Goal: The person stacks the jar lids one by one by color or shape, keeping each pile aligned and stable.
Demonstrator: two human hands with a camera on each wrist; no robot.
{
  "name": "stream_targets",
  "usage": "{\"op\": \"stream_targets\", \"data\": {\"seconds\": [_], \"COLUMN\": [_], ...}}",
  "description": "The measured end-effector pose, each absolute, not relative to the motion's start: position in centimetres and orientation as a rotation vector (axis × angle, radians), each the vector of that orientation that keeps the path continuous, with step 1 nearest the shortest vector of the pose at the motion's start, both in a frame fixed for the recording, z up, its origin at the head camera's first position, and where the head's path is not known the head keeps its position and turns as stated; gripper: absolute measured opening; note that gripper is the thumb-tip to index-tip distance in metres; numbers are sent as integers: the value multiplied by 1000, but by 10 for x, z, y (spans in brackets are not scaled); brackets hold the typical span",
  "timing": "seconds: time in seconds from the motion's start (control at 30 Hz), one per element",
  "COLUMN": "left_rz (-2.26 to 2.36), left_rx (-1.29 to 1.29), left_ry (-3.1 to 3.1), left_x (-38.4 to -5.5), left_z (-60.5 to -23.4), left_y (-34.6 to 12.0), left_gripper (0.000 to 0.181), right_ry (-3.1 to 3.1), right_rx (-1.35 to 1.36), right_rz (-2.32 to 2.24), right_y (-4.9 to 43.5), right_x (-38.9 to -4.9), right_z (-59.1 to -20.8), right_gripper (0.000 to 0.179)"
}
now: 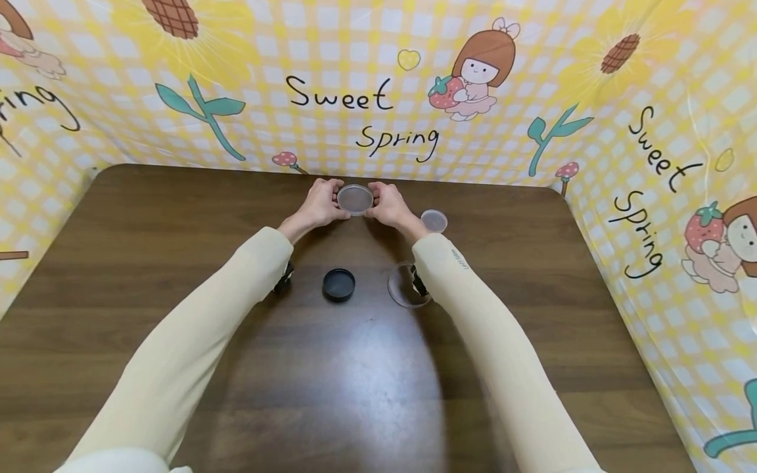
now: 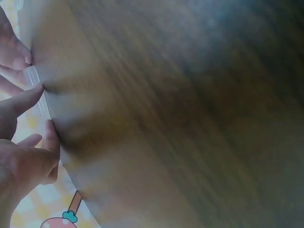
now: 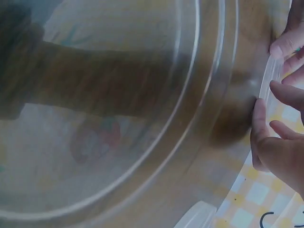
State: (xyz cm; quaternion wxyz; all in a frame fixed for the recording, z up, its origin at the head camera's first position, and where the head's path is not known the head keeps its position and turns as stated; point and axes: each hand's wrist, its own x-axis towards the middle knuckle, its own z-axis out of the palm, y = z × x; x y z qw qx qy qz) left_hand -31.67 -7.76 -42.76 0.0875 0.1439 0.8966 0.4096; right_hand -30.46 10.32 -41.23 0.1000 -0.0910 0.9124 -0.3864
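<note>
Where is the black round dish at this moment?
In the head view, the black dish lies on the table, below and slightly left of the picture's centre, between the left sleeve and the large clear round piece.

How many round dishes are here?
4: a clear dish, held farthest back; a small clear dish, right of it; a black dish, nearer; a large clear dish, partly behind the right sleeve, which may hide more.

High head view facing forward-down, wrist views close over table [image 1: 355, 368], facing forward, all sharing clear dish [image 1: 355, 200]
</note>
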Motion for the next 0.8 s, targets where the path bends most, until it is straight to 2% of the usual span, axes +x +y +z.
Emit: {"op": "stream_targets", "data": {"seconds": [0.33, 0.8], "left_rz": [1123, 1188], "left_rx": [434, 406], "left_ry": [2736, 2717], "left_x": [-316, -308], "left_z": [-423, -420], "left_y": [-75, -76], "left_gripper": [64, 64], "right_ry": [2765, 2745], "right_rx": [-243, -317], "right_rz": [-1025, -979], "right_y": [94, 95], "right_x": [-312, -307], "right_z": [-414, -406], "right_gripper": [65, 62]}}
